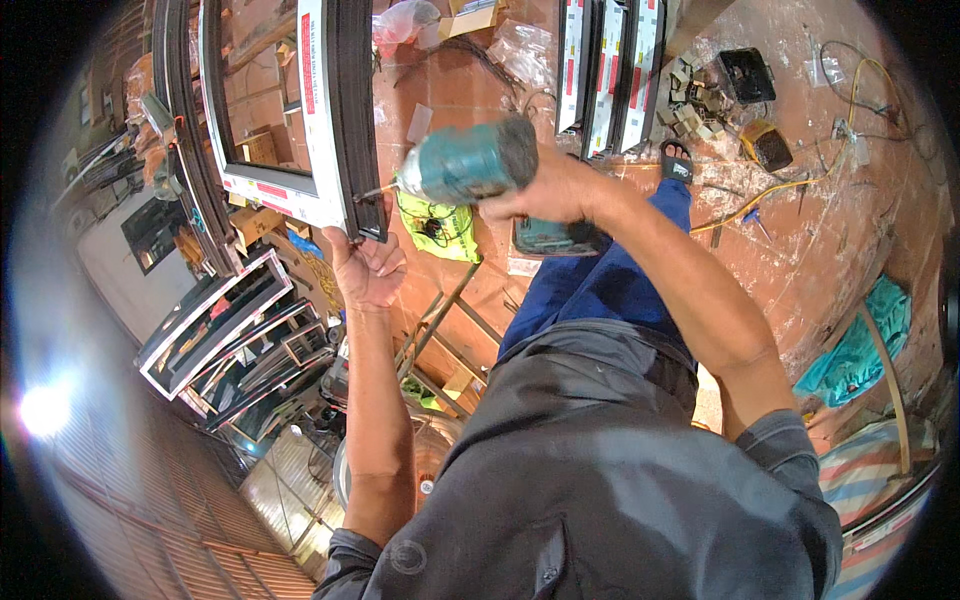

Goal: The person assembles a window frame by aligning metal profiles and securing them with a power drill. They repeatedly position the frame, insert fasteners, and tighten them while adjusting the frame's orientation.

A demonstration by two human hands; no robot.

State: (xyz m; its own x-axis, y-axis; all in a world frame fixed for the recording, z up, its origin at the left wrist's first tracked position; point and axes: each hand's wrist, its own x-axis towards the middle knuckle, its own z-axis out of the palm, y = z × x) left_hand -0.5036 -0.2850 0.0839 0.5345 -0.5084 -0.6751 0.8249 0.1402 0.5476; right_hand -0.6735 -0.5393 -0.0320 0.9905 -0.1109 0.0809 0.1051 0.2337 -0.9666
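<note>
My right hand (555,188) grips a teal cordless drill (465,165), slightly blurred. Its bit points left at the side of a window frame (345,130) near the lower corner; whether the tip touches cannot be made out. The frame is black along its side, with white film and red printed strips on its face. My left hand (372,268) is at that lower corner, the thumb against the underside and the fingers curled beside it. Beneath the drill lies a bright yellow-green bag (440,228) with something dark and cord-like on it.
More wrapped frame profiles (610,80) stand ahead. A pile of small metal pieces (695,100) lies near a black tray (746,76) and a yellow container (766,146). A yellow cable (770,192) crosses the tiled floor. Several frames (235,335) are stacked at left; a turquoise cloth (858,340) lies right.
</note>
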